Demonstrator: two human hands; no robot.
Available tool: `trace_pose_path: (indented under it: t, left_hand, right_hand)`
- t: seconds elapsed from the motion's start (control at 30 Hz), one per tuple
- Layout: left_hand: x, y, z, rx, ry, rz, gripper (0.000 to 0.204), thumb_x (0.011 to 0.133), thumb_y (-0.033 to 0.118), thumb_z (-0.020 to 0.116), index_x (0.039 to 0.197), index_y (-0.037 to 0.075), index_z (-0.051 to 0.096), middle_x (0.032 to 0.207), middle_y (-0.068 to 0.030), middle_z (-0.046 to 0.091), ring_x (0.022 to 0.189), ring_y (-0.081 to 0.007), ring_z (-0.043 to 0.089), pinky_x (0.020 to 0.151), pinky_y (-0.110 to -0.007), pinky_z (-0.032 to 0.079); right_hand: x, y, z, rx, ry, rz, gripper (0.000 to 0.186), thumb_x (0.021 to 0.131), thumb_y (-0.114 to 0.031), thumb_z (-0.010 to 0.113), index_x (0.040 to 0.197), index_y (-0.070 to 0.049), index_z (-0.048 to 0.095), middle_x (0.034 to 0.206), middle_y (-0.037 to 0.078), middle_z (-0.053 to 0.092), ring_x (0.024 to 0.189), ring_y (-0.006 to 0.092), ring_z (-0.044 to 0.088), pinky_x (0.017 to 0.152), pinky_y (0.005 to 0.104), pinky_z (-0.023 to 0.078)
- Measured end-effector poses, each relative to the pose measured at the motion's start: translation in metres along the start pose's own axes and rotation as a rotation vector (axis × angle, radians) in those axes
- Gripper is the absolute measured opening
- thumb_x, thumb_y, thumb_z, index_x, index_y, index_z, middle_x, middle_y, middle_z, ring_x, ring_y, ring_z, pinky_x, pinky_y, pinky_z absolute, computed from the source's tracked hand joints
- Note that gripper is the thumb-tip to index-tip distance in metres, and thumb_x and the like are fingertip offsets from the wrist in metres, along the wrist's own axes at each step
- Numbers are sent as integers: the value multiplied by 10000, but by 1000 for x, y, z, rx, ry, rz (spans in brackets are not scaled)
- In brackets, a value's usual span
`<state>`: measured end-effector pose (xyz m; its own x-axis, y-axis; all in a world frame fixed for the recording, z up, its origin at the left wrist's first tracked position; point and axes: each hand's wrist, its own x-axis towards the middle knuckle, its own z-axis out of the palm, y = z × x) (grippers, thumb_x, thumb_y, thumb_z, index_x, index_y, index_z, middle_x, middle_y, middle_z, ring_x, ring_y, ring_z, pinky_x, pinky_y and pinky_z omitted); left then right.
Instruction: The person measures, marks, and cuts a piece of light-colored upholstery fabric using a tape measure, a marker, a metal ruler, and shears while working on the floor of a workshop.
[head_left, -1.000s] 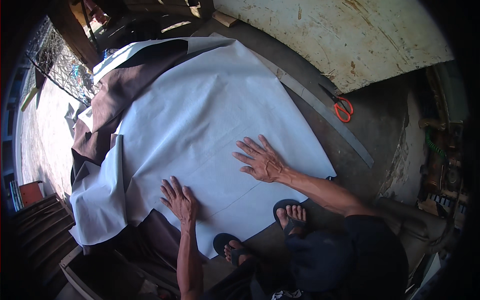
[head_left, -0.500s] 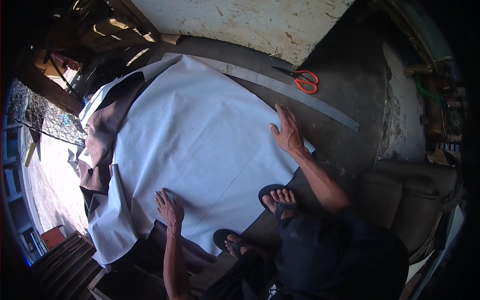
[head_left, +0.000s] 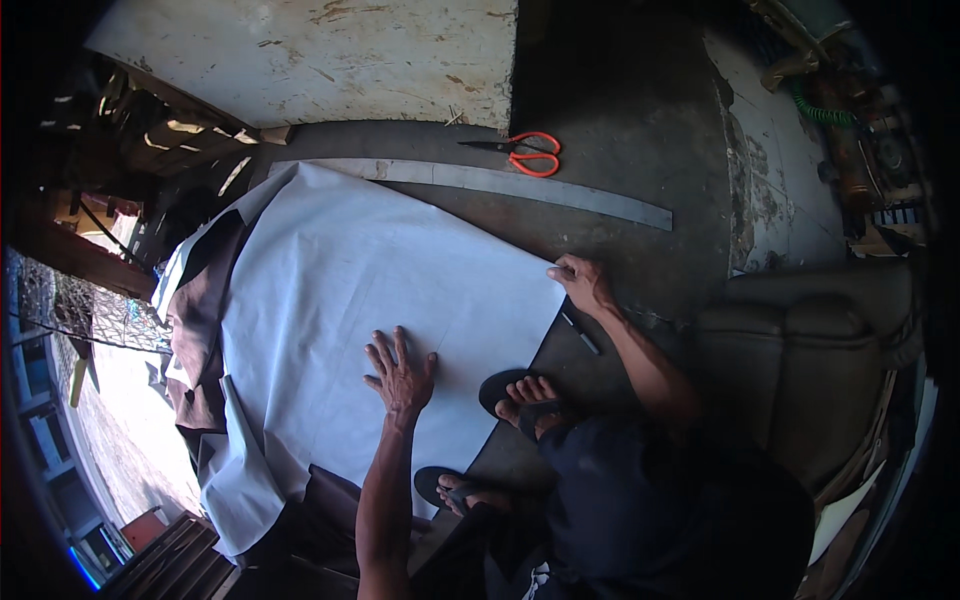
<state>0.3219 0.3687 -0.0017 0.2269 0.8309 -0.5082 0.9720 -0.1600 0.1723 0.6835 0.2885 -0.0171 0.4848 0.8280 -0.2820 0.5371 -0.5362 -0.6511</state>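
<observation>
Left of the sheet (head_left: 330,260), I see wire mesh (head_left: 80,295) with a tangled, open weave. The sheet itself lies spread on the dark floor (head_left: 640,120), pale, supple and softly creased; at its left side it bunches into folds that show a brown face (head_left: 200,335). Beyond its far edge are a scuffed, whitish board (head_left: 330,60) with brown scrapes, a long, flat grey strip (head_left: 610,203), and scissors (head_left: 505,148) with dark blades and looped red handles. Just beside its right edge lies a slim, dark pen (head_left: 582,335). Well to its right I make out a padded brown seat (head_left: 820,360) with a leathery sheen and, farther off, a coiled green hose (head_left: 825,108).

My left hand (head_left: 400,380) is palm down on the middle of the sheet, fingers spread wide and grasping nothing. My right hand (head_left: 585,283) is at the sheet's right corner, fingers curled in and pinching its edge.

Near the sheet's lower left is a brown slatted box (head_left: 180,560); I cannot tell what it holds.
</observation>
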Motion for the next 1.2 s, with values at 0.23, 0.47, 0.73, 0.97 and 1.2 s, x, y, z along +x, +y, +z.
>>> trace_pose_path:
  t: [0.23, 0.47, 0.73, 0.97, 1.2]
  left_hand:
    - [-6, -5, -12, -20, 58, -72, 913, 875, 552, 659, 1593, 234, 193, 1665, -165, 45, 1521, -427, 14, 1085, -766, 162]
    - [-16, 11, 32, 30, 232, 189, 683, 989, 436, 483, 1580, 183, 253, 1658, -152, 121, 1526, -399, 59, 1179, -650, 17]
    - [-33, -61, 59, 43, 278, 138, 646, 984, 421, 451, 1570, 197, 295, 1640, -165, 191, 1523, -376, 119, 1202, -599, 15]
    - [-35, -151, 50, 29, 335, -108, 610, 1010, 382, 380, 1566, 145, 301, 1645, -162, 184, 1530, -355, 105, 1213, -552, 1]
    - [-52, -247, 43, -33, 400, -400, 594, 1027, 343, 310, 1579, 130, 265, 1660, -135, 148, 1535, -326, 99, 1223, -513, 22]
  right_hand:
    - [0, -10, 32, -284, 258, -204, 258, 911, -170, 631, 1157, -89, 638, 1227, 117, 621, 1170, 345, 553, 941, 513, 414]
    - [-25, -99, 119, -398, -283, -934, 578, 990, -471, 484, 1505, -216, 421, 1596, 87, 333, 1487, 297, 267, 1201, 577, 153]
    - [53, -108, 117, -522, 122, -618, 596, 1007, -435, 462, 1500, -104, 403, 1587, 125, 335, 1483, 323, 268, 1197, 603, 118]
    - [72, -153, 167, -506, -38, -785, 635, 1012, -541, 388, 1519, -159, 392, 1591, 59, 347, 1485, 282, 273, 1215, 525, 158]
    - [128, -150, 136, -605, 97, -611, 639, 1027, -490, 377, 1527, -93, 349, 1605, 95, 308, 1492, 308, 249, 1215, 546, 145]
